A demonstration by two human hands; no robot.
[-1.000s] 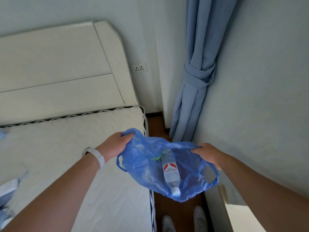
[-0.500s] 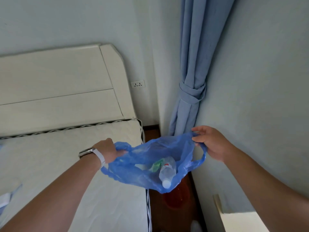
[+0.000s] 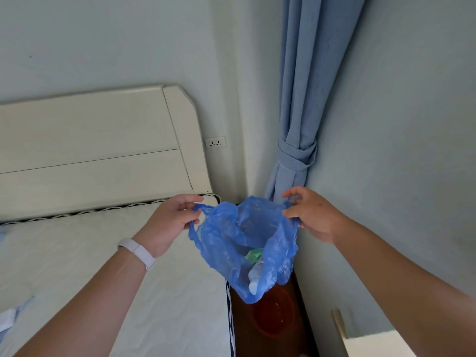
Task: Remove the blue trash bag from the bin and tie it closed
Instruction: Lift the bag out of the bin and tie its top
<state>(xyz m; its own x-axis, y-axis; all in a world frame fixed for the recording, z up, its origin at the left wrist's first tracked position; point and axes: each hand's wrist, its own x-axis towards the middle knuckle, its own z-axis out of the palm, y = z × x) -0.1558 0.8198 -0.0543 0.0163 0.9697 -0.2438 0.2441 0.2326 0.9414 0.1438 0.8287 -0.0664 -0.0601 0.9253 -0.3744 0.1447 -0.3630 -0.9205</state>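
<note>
Blue trash bag (image 3: 244, 243) lifted, now hangs above red bin (image 3: 273, 315).

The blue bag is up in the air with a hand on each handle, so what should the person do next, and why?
Probably bring the two handles together and cross them for a knot. The blue trash bag already hangs clear above the red bin, its mouth gaping open over a bottle. The left hand and right hand each pinch one handle, held apart.

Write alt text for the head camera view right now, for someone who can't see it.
Two bare hands hold a blue trash bag open by its handles, the left hand and right hand each gripping one, above a red bin on the floor between a bed and the wall. A plastic bottle lies inside.
</note>
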